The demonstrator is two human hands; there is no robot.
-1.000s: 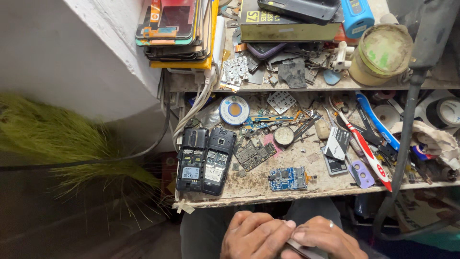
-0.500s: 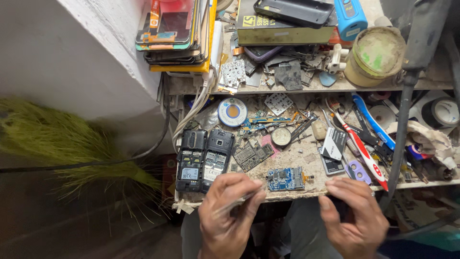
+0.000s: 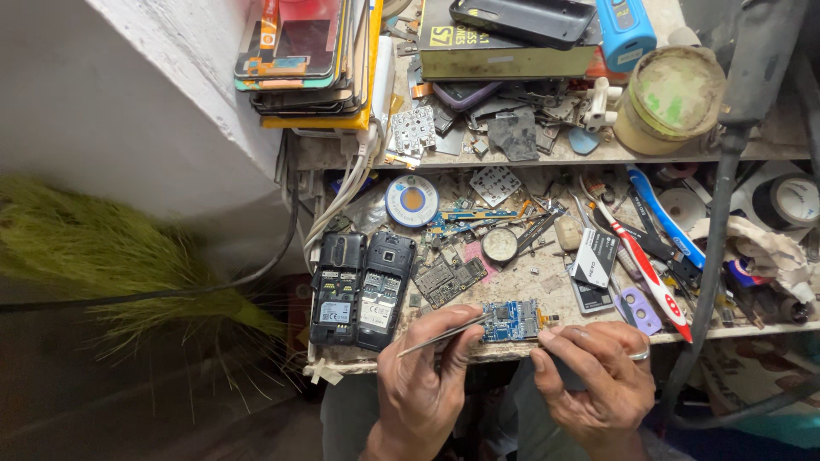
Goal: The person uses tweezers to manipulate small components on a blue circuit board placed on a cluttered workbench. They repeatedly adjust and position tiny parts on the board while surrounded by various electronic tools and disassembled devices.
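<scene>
- Left hand (image 3: 427, 388) pinches tweezers (image 3: 444, 335), tips on the blue circuit board (image 3: 512, 320) at the surface's (image 3: 547, 282) near edge.
- Right hand (image 3: 594, 376) closes on a small dark part — fingertip steadying the board.
- Risk: a slip flicks the board off the edge.

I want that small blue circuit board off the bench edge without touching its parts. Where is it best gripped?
Pinch the blue circuit board by its two long bare edges, coming from the near side. It lies flat at the bench front, components facing up, and the left hand's tweezers already cross its left end.
</scene>
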